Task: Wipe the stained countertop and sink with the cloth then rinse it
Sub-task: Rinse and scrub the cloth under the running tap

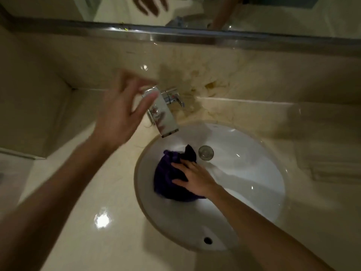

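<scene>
Cloth (172, 178) bunched, round glossy sink (254, 173)

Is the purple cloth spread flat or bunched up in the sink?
Bunched: the purple cloth sits crumpled in the sink under the right hand.

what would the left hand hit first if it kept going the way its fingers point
Probably the tap. The left hand is open, fingers aimed at the tap's back end. The hand is blurred and depth is unclear, so it may pass above.
</scene>
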### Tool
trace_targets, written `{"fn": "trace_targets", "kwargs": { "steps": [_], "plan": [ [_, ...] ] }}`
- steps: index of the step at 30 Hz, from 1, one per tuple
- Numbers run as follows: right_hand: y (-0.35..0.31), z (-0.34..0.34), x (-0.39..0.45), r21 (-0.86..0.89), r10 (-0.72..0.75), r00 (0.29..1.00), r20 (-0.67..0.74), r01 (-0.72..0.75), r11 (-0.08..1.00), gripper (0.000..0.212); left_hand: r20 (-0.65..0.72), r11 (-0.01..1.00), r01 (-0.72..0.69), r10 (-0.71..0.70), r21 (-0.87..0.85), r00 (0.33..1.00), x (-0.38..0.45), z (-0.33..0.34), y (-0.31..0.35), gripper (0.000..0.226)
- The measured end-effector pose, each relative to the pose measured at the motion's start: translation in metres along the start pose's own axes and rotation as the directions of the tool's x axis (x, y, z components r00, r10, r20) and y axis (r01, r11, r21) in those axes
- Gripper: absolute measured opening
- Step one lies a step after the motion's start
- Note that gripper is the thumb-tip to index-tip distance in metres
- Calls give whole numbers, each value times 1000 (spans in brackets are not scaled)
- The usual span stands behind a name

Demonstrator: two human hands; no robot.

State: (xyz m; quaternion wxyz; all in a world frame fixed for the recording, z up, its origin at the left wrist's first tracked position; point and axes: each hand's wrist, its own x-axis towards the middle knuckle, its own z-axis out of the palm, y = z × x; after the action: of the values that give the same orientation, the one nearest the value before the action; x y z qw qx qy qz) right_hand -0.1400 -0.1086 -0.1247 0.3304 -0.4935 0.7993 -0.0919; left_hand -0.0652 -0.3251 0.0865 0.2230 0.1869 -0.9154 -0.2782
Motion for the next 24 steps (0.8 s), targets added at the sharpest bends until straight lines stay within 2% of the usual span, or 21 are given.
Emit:
{"fn": "trace_targets", "kwargs": {
  "steps": [1, 2, 3, 5, 6, 7, 9, 10, 13, 16, 18, 20, 21, 23, 24],
  "plan": [
    [3, -5, -6, 26, 26, 998, -58, -25, 999, 56, 143, 991, -125, 117, 53, 983, 28, 2, 9, 38],
    [8, -9, -13, 63, 67, 992, -106, -60, 996, 50, 319, 956, -260, 208, 132, 925, 53, 9, 14, 40],
    [14, -11, -19, 117, 113, 985, -130, -98, 988, 46, 490, 907, -372, 237, 198, 839, 73, 18, 16, 42],
    [27, -12, -33, 221, 179, 977, -116, -150, 964, 40, 751, 828, -483, 121, 285, 649, 98, 39, 19, 44],
    [33, -12, -39, 249, 191, 976, -104, -161, 955, 38, 820, 777, -543, 62, 319, 569, 104, 49, 18, 39],
    [39, -13, -44, 270, 199, 975, -103, -165, 949, 37, 854, 695, -640, 71, 328, 515, 108, 56, 19, 33],
    [48, -14, -54, 310, 217, 969, -115, -172, 935, 35, 876, 519, -795, 163, 315, 454, 111, 63, 23, 27],
    [52, -13, -58, 329, 236, 965, -116, -186, 926, 35, 879, 465, -827, 184, 317, 440, 113, 65, 24, 28],
    [56, -10, -65, 379, 288, 953, -95, -233, 895, 35, 856, 456, -814, 186, 360, 482, 121, 77, 20, 29],
    [53, -9, -62, 349, 272, 959, -83, -227, 909, 35, 852, 465, -780, 98, 417, 514, 127, 90, 23, 32],
    [51, -10, -59, 322, 256, 964, -68, -222, 921, 36, 830, 565, -696, 34, 443, 556, 129, 89, 28, 33],
    [47, -14, -53, 305, 246, 968, -42, -222, 926, 38, 759, 744, -515, 15, 426, 651, 124, 78, 33, 32],
    [44, -16, -50, 301, 246, 969, -24, -228, 926, 40, 683, 839, -395, 38, 375, 729, 115, 68, 36, 30],
    [39, -20, -42, 290, 242, 970, 18, -237, 927, 44, 400, 958, -220, 132, 182, 907, 76, 45, 47, 25],
    [37, -21, -39, 276, 237, 971, 26, -235, 932, 46, 212, 981, -177, 156, 84, 965, 47, 33, 55, 23]
  ]
}}
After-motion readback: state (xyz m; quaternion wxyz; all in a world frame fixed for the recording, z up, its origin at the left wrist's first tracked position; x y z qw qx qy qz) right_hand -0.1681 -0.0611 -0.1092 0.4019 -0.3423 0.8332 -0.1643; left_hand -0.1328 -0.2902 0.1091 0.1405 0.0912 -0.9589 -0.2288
